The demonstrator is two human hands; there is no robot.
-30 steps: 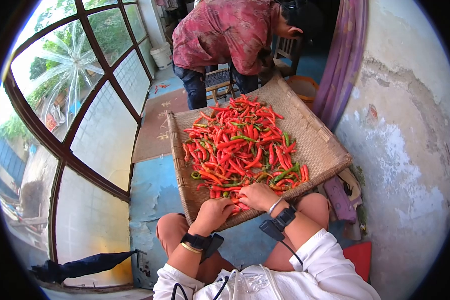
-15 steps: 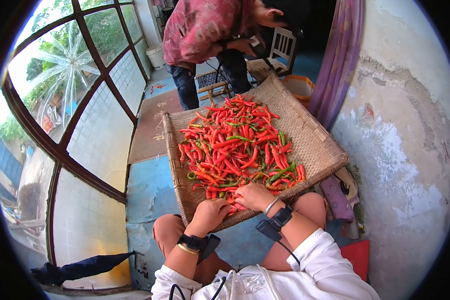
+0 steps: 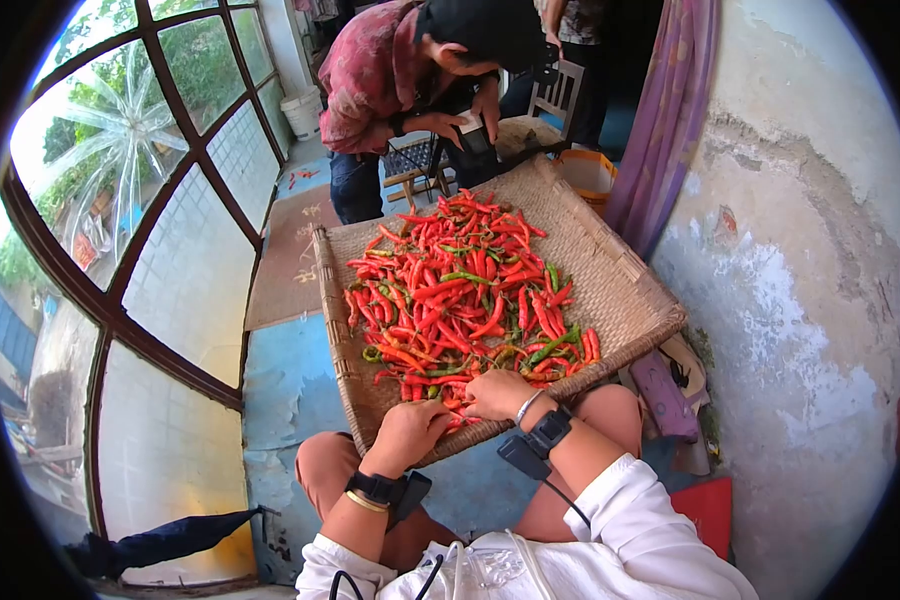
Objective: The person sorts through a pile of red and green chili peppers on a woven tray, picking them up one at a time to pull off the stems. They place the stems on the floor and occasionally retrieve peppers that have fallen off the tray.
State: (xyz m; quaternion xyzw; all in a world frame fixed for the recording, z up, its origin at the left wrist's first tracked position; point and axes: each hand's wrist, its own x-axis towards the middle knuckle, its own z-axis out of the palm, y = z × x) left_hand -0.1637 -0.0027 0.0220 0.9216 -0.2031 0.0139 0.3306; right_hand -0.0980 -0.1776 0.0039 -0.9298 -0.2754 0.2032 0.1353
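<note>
A wide woven basket tray (image 3: 610, 265) lies across my knees, heaped with red chili peppers (image 3: 450, 290) and a few green ones. Over its near rim, my left hand (image 3: 410, 430) is closed, thumb and fingers pinched at a red chili pepper. Close beside it on the right, my right hand (image 3: 500, 395) curls down onto the same few peppers, its fingers bent together and their tips partly hidden. Both hands nearly meet at the near edge of the heap.
A person in a red patterned shirt (image 3: 370, 80) bends over a dark device beyond the tray. Another person (image 3: 580, 25) stands behind. A wooden chair (image 3: 560, 95), an orange-rimmed bucket (image 3: 585, 175) and a purple curtain (image 3: 645, 150) are there. Windows line the left, a peeling wall the right.
The view has shifted slightly. The person opposite has turned, head lower and hands round the device, and a second person shows behind. My hands stay at the near peppers with little movement.
</note>
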